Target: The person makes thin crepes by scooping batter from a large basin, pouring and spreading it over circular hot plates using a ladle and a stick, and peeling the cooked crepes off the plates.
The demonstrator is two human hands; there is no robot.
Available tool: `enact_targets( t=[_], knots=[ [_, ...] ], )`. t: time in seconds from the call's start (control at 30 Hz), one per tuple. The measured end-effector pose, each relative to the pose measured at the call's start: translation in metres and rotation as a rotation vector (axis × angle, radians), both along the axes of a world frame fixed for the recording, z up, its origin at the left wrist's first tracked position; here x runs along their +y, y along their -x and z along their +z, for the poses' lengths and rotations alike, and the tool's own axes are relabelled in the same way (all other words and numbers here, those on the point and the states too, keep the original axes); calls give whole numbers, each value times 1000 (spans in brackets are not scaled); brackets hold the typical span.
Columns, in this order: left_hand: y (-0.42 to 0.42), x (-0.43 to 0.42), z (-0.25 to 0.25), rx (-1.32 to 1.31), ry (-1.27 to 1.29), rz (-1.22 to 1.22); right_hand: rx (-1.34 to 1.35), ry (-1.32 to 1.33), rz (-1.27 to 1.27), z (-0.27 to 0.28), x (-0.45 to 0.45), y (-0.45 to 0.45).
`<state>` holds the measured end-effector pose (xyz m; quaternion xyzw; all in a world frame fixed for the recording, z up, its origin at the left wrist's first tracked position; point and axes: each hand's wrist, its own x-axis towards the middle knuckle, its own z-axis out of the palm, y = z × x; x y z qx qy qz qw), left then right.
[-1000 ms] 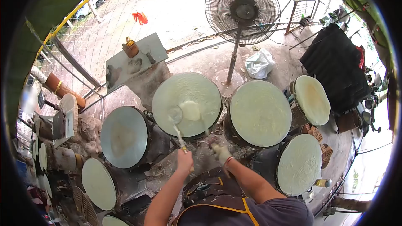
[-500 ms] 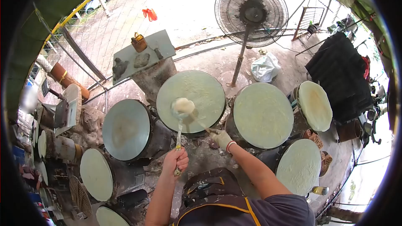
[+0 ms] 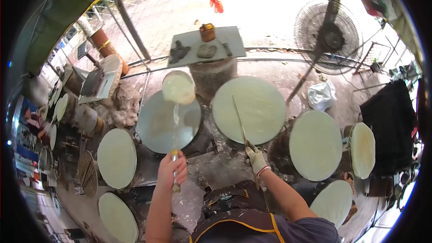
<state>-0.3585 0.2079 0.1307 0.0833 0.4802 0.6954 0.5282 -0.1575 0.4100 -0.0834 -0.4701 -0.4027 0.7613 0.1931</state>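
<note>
My bare left hand (image 3: 173, 170) is wrapped round the handle of a long ladle (image 3: 176, 121). A lump of pale batter (image 3: 178, 87) covers the ladle's head, over the far part of a bare grey griddle (image 3: 153, 123). My right hand (image 3: 255, 158), in a pale glove, grips a long thin blade (image 3: 238, 117). The blade lies above a round griddle coated with pale green batter (image 3: 265, 103); whether it touches the batter I cannot tell.
Several coated griddles stand around, one at the right (image 3: 316, 146) and one at the left (image 3: 117, 158). Behind are a flat board (image 3: 234, 40) on a drum, a standing fan (image 3: 333, 40) and a white bag (image 3: 322, 95). Another person (image 3: 33, 121) is at the far left.
The view has turned left. My left hand has carried the batter on the ladle from the coated griddle to above the bare grey one. The blade in my right hand now points forward.
</note>
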Motion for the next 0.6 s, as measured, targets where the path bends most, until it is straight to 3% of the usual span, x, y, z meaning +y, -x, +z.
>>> enact_targets(
  t=[0.17, 0.27, 0.3, 0.37, 0.4, 0.43, 0.57, 0.6],
  knots=[
    [102, 36, -107, 232, 197, -6, -57, -23, -5, -1, -39, 107],
    [151, 51, -173, 375, 300, -74, -124, -406, -78, -30, -68, 168],
    [169, 51, -194, 440, 348, -111, -199, -581, -48, -84, -75, 186],
    [200, 47, -237, 961, 440, -135, -581, -617, 169, -34, -86, 202],
    [211, 46, -240, 1223, 476, -143, -773, -627, 279, -15, -88, 209],
    [222, 45, -239, 1097, 498, -162, -723, -625, 259, -21, -86, 209],
    [266, 34, -257, 1257, 611, -189, -733, -730, 207, -18, -82, 260],
    [273, 33, -242, 1265, 654, -222, -533, -449, 163, -21, -77, 275]
  ],
)
